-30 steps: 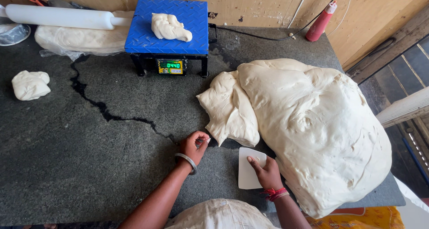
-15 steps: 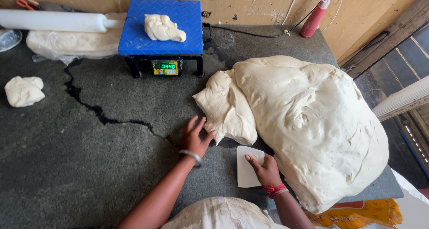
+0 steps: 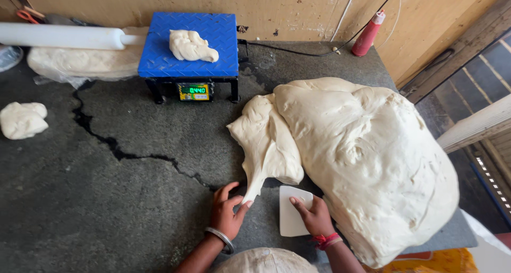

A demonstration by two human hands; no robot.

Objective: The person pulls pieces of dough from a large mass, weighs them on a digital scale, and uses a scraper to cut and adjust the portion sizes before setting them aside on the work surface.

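Pinching the thin stretched tip of a dough flap (image 3: 269,145), the left hand (image 3: 228,212) has thumb and fingers closed on that tail, a metal bangle (image 3: 222,239) round its wrist. The flap hangs off the left edge of a huge dough mass (image 3: 372,156) that covers the right part of the counter and bulges out to its right and front edges. Just beside it the right hand (image 3: 314,217) lies on a white plastic scraper (image 3: 291,212), fingers curled over its upper edge and holding it flat against the stone, with a red thread band (image 3: 327,240) at the wrist; the scraper lies between the flap's lower lobe and the big mass, touching or nearly touching both. Farther back stands a blue-topped scale (image 3: 189,52) with a lit green display, carrying a small dough lump (image 3: 192,46). Left of the scale a long white rolling pin (image 3: 66,36) lies across a flattened dough slab (image 3: 80,63) on clear plastic, and another dough ball (image 3: 22,120) sits alone near the left edge, well apart from the hands. A red squeeze bottle (image 3: 368,33) stands at the back right, with a black cable running from it toward the scale. Nothing lies between the hands and the scale. The counter (image 3: 106,209) is dark speckled stone with a long jagged crack running from behind the scale's left side down toward the left hand. Behind it is a plywood wall (image 3: 298,7); to the right are wooden boards.
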